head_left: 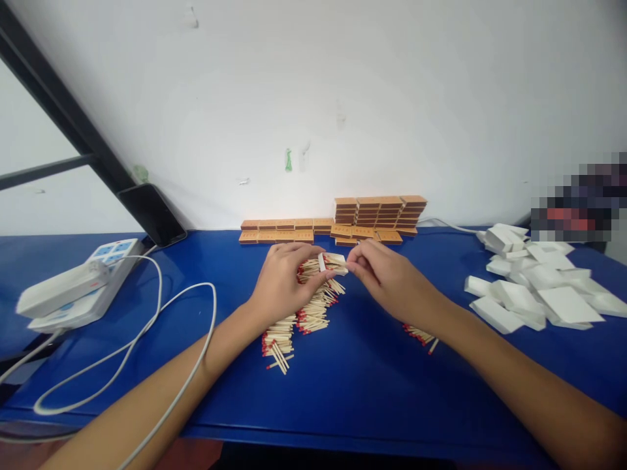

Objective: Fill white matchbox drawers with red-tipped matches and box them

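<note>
My left hand is curled over a long heap of red-tipped matches on the blue table; its fingers grip a small white matchbox tray partly filled with matches. My right hand is pinched shut just right of that tray, its fingertips at the tray's end; what it pinches is too small to make out. A few more matches lie under my right forearm.
Orange-brown matchboxes are stacked in rows against the white wall. A pile of empty white trays lies at the right. At the left sit a white power strip, looping white cables and a dark phone leaning on the wall.
</note>
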A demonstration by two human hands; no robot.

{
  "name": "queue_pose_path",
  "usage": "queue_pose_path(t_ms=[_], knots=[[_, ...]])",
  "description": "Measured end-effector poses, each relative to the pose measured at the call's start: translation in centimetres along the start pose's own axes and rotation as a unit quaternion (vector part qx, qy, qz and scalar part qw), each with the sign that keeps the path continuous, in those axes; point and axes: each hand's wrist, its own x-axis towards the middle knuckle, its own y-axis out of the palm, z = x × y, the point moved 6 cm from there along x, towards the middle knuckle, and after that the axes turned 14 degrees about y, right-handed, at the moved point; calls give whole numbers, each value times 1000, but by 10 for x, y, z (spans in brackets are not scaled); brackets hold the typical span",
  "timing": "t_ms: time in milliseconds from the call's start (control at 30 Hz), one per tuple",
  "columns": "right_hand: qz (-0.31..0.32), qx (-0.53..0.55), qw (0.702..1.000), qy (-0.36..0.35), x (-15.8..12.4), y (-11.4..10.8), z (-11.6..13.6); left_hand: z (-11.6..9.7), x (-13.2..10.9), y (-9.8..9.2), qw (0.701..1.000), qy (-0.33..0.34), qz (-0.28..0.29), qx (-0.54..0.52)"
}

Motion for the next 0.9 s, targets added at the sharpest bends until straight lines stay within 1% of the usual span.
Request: queue_pose_path(t_ms=[100, 167, 267, 333, 400, 467, 533, 600, 700, 833, 900], knots=[[5, 2, 1000, -26, -4, 1, 8, -3, 0, 1, 1000, 5, 3, -12], [-5, 13, 1000, -26, -4, -3, 8, -2, 0, 2, 1000, 2, 3, -17], [-49, 25, 998, 1, -1, -12, 1, 2, 0, 1, 1000, -14, -10, -19], [-69, 27, 997, 29, 3, -13, -6, 7, 0, -2, 999, -37, -28, -20], [-50, 14, 997, 51, 8, -6, -14, 12, -1, -5, 997, -60, -46, -17], [-5, -15, 998, 60, 11, 7, -20, 16, -1, -8, 995, -74, -59, -8], [33, -47, 997, 59, 13, 21, -23, 18, -1, -10, 995, -80, -66, 0], [55, -73, 994, 58, 14, 30, -24, 17, -1, -11, 995, -78, -64, 5], [62, -94, 992, 52, 14, 36, -23, 14, 0, -11, 996, -69, -57, 15], [41, -87, 994, 47, 14, 35, -24, 12, 1, -11, 996, -65, -54, 24], [41, -88, 994, 44, 14, 35, -25, 12, 1, -11, 996, -65, -50, 24]])
